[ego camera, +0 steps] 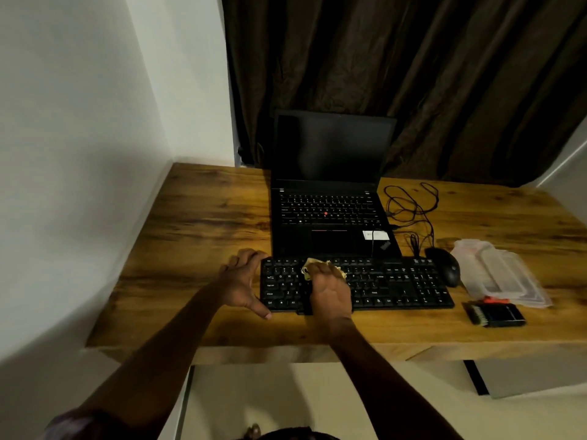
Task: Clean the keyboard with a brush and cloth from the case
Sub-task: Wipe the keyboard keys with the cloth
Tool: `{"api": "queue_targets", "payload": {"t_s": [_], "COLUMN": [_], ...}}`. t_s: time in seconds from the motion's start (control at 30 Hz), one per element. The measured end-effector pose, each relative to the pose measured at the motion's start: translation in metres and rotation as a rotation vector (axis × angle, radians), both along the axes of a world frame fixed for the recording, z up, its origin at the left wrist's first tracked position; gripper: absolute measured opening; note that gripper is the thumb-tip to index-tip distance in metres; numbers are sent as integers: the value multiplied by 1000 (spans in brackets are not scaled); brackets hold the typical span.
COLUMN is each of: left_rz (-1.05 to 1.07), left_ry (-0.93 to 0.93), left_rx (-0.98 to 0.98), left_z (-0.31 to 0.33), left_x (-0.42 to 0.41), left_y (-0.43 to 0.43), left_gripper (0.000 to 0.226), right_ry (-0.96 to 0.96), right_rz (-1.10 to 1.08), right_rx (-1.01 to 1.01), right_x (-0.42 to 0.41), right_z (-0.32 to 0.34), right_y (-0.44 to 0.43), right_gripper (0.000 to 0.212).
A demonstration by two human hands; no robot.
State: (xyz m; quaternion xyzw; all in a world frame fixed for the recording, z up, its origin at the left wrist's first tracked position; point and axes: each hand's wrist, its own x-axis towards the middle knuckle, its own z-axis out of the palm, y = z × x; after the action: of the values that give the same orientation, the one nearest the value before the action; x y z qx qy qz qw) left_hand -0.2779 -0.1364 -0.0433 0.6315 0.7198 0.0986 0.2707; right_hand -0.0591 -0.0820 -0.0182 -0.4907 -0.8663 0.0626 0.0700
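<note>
A big wooden desk [206,217] sits in a corner of the room. Its top is brown with dark wavy lines in the wood, and its front edge is thick. A plain white wall [79,122] stands on the left and touches the desk's side. Behind the desk hangs a dark brown curtain [413,74] with many long folds. A bit of pale wall [568,166] shows at the far right, beside the curtain. Under the desk the floor [286,395] is pale cream. A grey panel [533,376] stands below the desk on the right. The light is dim and warm.
</note>
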Motion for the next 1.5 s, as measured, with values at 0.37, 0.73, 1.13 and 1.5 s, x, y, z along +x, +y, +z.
{"api": "queue_targets", "payload": {"t_s": [0.37,0.73,1.13,1.5], "left_rz": [-1,6,9,8], "left_ry": [21,28,4,10], "left_rx": [-12,-10,-10,-35], "left_z": [-2,-3,-2,0], "left_x": [-1,-1,-1,-1], "left_y": [0,1,0,0], "left_gripper": [145,148,145,146], "right_ry": [-64,-89,-92,-44], "right_rz": [347,288,239,88], "right_rx": [-43,-82,-94,-54], "right_x": [-54,-54,-39,-20], "right_z": [0,-5,-4,0], "right_y": [-22,-28,-32,-22], "right_gripper": [54,59,62,47]}}
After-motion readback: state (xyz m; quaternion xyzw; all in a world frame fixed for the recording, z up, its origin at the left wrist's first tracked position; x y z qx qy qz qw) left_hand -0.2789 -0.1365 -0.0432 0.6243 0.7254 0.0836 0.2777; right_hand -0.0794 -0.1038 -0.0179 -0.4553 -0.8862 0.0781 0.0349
